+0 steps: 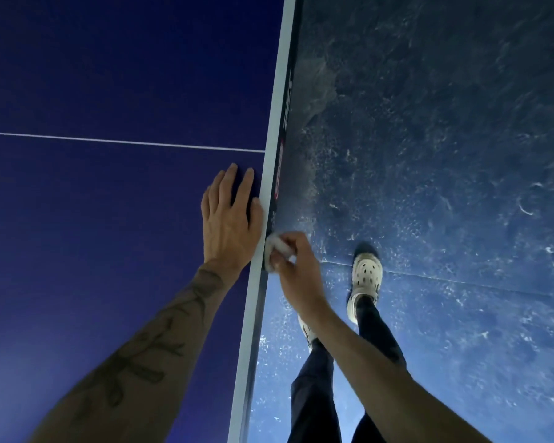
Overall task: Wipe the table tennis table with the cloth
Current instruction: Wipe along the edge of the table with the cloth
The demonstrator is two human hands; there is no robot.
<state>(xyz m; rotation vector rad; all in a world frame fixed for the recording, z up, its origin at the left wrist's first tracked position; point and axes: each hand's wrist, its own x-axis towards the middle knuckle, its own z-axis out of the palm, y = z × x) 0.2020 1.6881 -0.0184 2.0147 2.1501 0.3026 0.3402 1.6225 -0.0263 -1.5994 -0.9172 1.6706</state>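
Note:
The dark blue table tennis table (109,75) fills the left half of the view, with a thin white centre line and a pale border strip along its right edge. My left hand (229,219) lies flat on the top, fingers straight, right beside that edge. My right hand (293,260) grips a small bunched white cloth (275,249) and holds it against the dark side face of the table, just below the border strip. Most of the cloth is hidden inside my fingers.
To the right of the table edge is a mottled blue floor (445,155) with pale scuffs. My legs in dark trousers and white clogs (367,276) stand on it close to the table's side.

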